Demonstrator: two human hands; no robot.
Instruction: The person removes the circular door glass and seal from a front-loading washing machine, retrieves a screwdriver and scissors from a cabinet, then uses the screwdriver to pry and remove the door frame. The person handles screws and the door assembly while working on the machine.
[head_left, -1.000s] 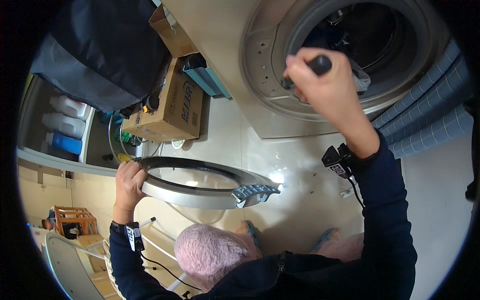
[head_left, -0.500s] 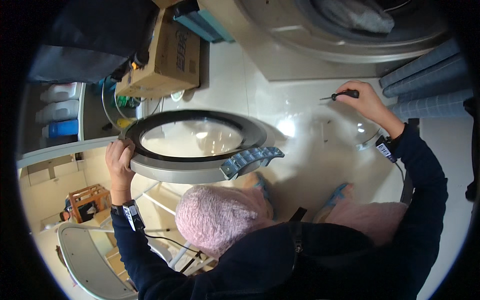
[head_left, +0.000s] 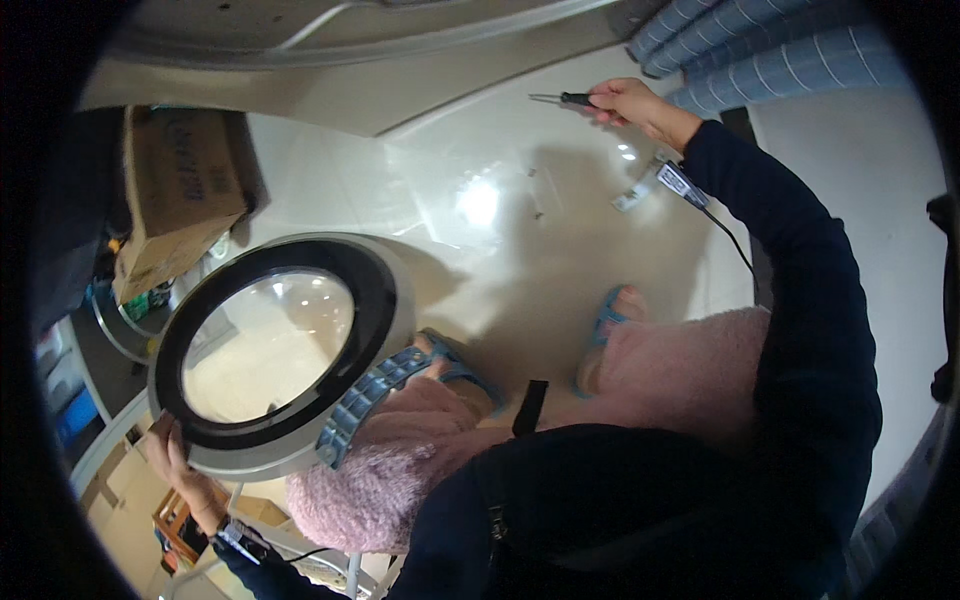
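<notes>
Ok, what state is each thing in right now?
Door: off the washer, tilted
Bracket: on the door's rim
Left hand: gripping the door's rim
Screwdriver: held, tip pointing left
Right hand: closed on the screwdriver
Curtain: gathered in folds
Sandals: worn

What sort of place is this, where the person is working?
Probably a laundry corner in a home: the left hand holds a round glass door like a washing machine's, and the person wears fluffy pink trousers and blue sandals.
</notes>
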